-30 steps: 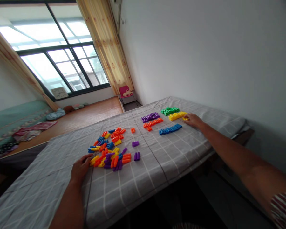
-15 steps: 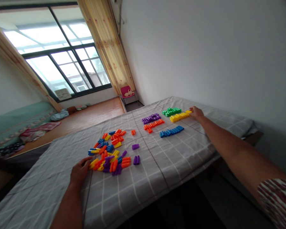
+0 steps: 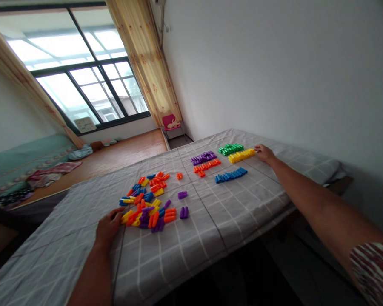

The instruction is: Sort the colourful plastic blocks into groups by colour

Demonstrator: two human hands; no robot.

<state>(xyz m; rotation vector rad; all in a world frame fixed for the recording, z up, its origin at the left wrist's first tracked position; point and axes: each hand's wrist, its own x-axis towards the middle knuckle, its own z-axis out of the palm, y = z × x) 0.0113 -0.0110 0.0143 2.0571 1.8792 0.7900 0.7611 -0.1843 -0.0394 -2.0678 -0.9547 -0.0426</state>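
My left hand (image 3: 109, 226) is at the near left edge of a mixed pile of small plastic peg-like pieces (image 3: 146, 215), orange, yellow, blue and purple. Its fingers are slightly apart beside a yellow piece (image 3: 126, 217), and I see nothing held. Stretched far out, my right hand (image 3: 264, 154) is at the right end of a row of yellow pieces (image 3: 241, 156), with its fingers loosely bent and partly hidden. Near that row are sorted groups of green pieces (image 3: 230, 149), purple pieces (image 3: 203, 158), orange pieces (image 3: 207, 167) and blue pieces (image 3: 231, 175).
A grey checked cloth (image 3: 198, 242) covers the table, which meets a white wall (image 3: 274, 76). Single purple pieces (image 3: 182, 195) and an orange piece (image 3: 179, 176) lie between pile and rows. A pink chair (image 3: 169, 121) stands beyond, near a wooden platform (image 3: 130, 148).
My right hand has drawn slightly back from the yellow row; the yellow piece at its fingertips now lies at the row's end. My left hand stays by the pile. The view shifts slightly.
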